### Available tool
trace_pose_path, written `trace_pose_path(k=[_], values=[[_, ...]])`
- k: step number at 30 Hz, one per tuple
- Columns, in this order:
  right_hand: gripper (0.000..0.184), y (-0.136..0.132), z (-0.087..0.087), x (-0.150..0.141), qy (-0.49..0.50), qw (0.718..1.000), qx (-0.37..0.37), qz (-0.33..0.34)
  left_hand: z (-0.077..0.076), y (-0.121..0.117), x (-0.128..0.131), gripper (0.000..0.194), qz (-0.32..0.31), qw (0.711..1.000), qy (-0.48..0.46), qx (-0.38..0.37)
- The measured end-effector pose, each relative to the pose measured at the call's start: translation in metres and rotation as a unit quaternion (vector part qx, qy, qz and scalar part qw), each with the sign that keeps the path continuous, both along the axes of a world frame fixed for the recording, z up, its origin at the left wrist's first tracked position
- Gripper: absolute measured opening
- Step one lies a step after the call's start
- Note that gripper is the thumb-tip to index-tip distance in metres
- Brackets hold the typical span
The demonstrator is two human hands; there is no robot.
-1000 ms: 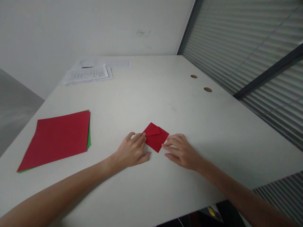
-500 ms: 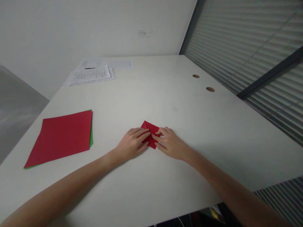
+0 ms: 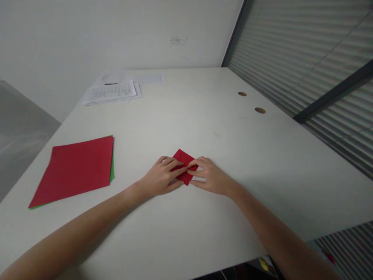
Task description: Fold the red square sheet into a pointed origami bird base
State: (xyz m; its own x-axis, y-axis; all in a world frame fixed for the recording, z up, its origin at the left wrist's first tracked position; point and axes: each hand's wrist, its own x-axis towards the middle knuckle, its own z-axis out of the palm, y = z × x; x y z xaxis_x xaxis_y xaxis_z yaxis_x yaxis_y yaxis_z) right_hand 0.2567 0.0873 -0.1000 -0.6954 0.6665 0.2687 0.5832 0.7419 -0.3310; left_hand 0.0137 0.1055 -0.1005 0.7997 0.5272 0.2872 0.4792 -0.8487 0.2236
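Observation:
A small piece of folded red paper [image 3: 184,155] lies flat on the white table in front of me, shaped roughly like a diamond with a crease running down from its top corner. From the left, my left hand [image 3: 163,175] holds it, fingers across its surface and the thumb by the bottom corner. My right hand [image 3: 210,177] grips the right side, with fingertips pinched near the middle of the paper and the thumb low by the bottom edge. The fingers of both hands cover part of the folds.
Left of my hands lies a stack of large red sheets [image 3: 77,169], with green paper [image 3: 112,171] showing beneath. Papers with handwriting [image 3: 112,92] and a dark pen [image 3: 111,84] are at the back left. Two round holes [image 3: 260,110] pierce the table near the window blinds [image 3: 291,50].
The folded red paper has turned slightly, its bottom corner shifting left. My right index finger has stretched from a curled pose toward the paper's middle. My left hand has barely moved.

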Motion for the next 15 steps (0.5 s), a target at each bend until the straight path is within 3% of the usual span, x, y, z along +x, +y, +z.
trace_pose_path(k=[6, 11, 15], values=[[0.027, -0.0005, -0.0035, -0.0031, -0.019, 0.999, 0.030, 0.000, 0.0010, -0.0003, 0.0007, 0.036, -0.005, 1.000, 0.000, 0.001], [0.041, -0.0011, -0.0047, -0.0051, -0.010, 0.998, 0.058, 0.014, -0.0027, 0.0013, -0.0003, 0.040, -0.021, 0.999, 0.019, 0.043], [0.038, -0.0012, -0.0059, -0.0051, -0.006, 0.997, 0.072, 0.024, -0.0041, 0.0014, -0.0001, 0.037, -0.016, 0.998, 0.020, 0.058]])
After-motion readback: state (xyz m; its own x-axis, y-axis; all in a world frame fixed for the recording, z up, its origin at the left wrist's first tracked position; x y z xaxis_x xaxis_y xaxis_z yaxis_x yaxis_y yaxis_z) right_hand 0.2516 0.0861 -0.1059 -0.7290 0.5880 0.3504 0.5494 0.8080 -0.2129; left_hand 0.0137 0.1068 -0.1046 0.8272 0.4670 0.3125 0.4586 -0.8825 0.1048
